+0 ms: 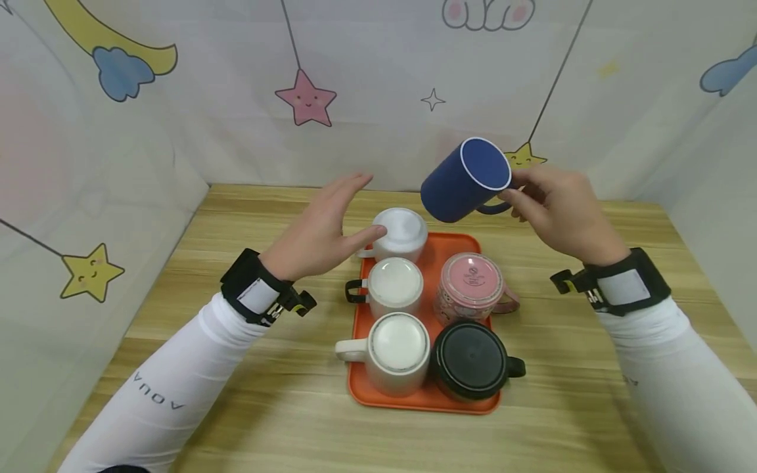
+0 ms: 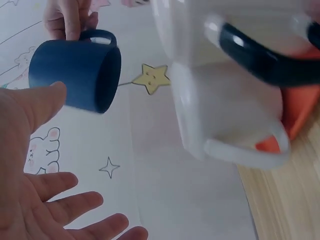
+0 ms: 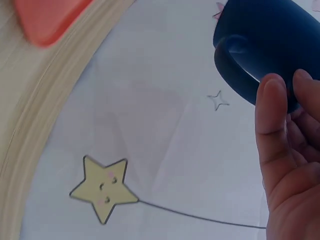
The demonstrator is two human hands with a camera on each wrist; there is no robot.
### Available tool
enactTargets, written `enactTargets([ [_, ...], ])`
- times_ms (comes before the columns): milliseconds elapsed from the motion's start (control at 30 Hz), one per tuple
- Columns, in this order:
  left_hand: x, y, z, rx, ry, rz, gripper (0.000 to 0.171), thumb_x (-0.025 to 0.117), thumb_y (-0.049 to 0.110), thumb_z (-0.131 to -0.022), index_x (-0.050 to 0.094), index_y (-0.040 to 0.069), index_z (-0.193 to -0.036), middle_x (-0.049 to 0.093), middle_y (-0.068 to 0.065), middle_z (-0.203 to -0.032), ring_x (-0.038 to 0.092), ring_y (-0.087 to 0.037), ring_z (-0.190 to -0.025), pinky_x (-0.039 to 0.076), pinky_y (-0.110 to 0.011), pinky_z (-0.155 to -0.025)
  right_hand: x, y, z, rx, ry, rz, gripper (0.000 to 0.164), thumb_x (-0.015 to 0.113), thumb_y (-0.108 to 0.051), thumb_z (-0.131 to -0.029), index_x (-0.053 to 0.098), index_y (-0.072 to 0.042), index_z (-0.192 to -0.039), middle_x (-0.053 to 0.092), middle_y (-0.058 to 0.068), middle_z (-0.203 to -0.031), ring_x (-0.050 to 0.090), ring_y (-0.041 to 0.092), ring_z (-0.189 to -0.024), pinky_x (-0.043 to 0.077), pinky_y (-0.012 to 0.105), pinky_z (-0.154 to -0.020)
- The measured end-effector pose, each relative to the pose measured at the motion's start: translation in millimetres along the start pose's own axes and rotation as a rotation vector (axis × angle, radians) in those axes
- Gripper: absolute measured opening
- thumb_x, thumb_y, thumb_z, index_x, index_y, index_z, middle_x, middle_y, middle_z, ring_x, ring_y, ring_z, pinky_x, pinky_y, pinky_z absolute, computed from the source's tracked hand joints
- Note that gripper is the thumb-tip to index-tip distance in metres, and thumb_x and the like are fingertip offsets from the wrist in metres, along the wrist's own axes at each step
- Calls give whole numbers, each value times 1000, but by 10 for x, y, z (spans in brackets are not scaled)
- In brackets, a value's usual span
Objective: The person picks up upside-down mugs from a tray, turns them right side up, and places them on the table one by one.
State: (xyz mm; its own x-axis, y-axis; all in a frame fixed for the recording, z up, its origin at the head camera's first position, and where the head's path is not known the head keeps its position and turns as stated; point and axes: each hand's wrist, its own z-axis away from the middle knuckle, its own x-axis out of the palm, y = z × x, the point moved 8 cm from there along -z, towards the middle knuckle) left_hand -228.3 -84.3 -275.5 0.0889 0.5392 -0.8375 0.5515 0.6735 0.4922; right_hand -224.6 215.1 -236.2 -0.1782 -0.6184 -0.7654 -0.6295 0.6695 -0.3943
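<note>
Pale wood-grain surface (image 1: 266,401); on it, an orange rectangular tray (image 1: 446,244); left of the tray's far end, the left grip (image 1: 322,233), spread; to its right, the right grip (image 1: 556,207), pinching the handle (image 3: 227,72) of a dark-blue cylindrical mug (image 1: 452,187) tilted aloft near that end.

The tabletop (image 1: 296,433) is being softly lit with faint shadows; in the left wrist view, mugs (image 2: 230,100) are being blurred.

At eight o'clock the left hand (image 2: 22,200) spreads its fingers; toward eleven the right hand (image 2: 67,19) holds a blue mug (image 2: 70,75) near its handle. White mugs (image 2: 230,107) crowd one to three o'clock, orange tray (image 2: 302,100) behind them, wooden table (image 2: 287,200) at four.
</note>
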Motion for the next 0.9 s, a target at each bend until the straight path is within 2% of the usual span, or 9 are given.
enactTargets([
  [167, 37, 36, -65, -67, -55, 194, 84, 72, 45, -102, 31, 10, -167, 40, -10, -166, 43, -30, -149, 43, -48, -118, -64, -64, -74, 41, 85, -118, 21, 72, 0, -100, 75, 1, -121, 75, 10, -91, 64, 6, -67, 52, 11, -65],
  [267, 72, 64, -98, -93, -71, 336, 80, 71, 41, -103, 33, 11, -167, 42, -7, -165, 47, -28, -145, 47, -46, -114, -86, -85, -118, 87, 112, -183, 21, 70, -2, -102, 75, 0, -123, 75, 9, -91, 65, 8, -67, 54, 14, -66],
  [467, 173, 218, -239, -94, -65, 571, 70, 71, 30, -105, 39, 9, -163, 51, -6, -158, 56, -24, -137, 52, -40, -109, -83, -124, -212, 145, 170, -325, 20, 67, -6, -105, 76, 1, -122, 76, 10, -95, 69, 17, -68, 60, 20, -69],
  [700, 257, 443, -452, -90, 20, 825, 57, 67, 21, -107, 47, 4, -158, 62, -10, -143, 69, -25, -117, 56, -39, -104, 37, -185, -278, 195, 210, -651, 19, 68, -5, -104, 75, 4, -119, 71, 20, -98, 69, 25, -69, 63, 26, -71],
  [900, 233, 569, -591, -46, 137, 1088, 29, 63, 11, -108, 63, -3, -134, 68, -16, -122, 71, -30, -107, 57, -38, -101, 166, -279, -310, 223, 205, -873, 18, 67, -8, -105, 73, 4, -117, 68, 22, -101, 70, 27, -74, 64, 28, -76],
])
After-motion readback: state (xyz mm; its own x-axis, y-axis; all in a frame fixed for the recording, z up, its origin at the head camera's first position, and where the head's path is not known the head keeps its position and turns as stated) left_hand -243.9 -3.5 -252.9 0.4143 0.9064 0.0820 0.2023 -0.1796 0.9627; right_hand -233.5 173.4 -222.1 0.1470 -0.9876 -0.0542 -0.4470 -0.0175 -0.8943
